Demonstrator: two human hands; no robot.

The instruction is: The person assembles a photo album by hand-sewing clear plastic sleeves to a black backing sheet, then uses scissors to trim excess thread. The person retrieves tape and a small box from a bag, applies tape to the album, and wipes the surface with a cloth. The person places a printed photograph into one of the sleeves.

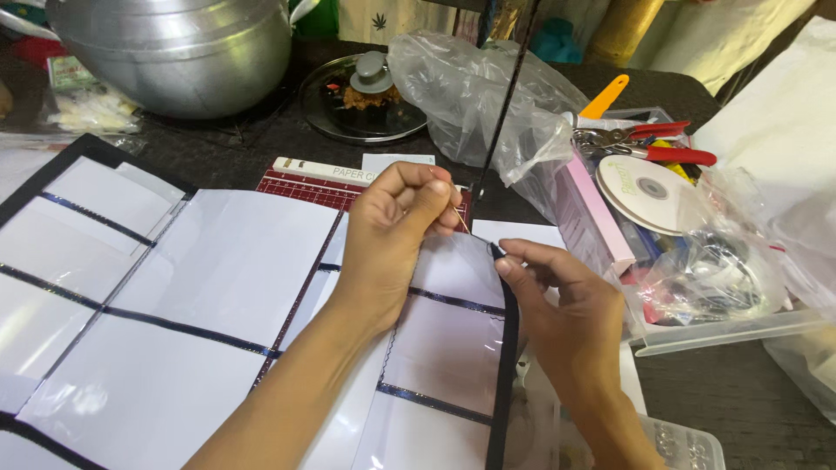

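Observation:
My left hand [396, 231] pinches a thin needle [461, 222] between thumb and fingers, just above the top edge of a white folded paper album [226, 261] with dark ribbon strips. My right hand [557, 305] pinches the top end of a black ribbon edge [505, 348] that runs down the album's right side. A thin dark thread [505, 96] stretches up and away from between the two hands. The hands are a few centimetres apart.
A red paper cutter [322, 183] lies behind the album. A big metal pot [183, 52] and a glass lid [361, 100] stand at the back. At right, a clear tray [723, 326] holds a disc, pliers, scissors and plastic bags [488, 96].

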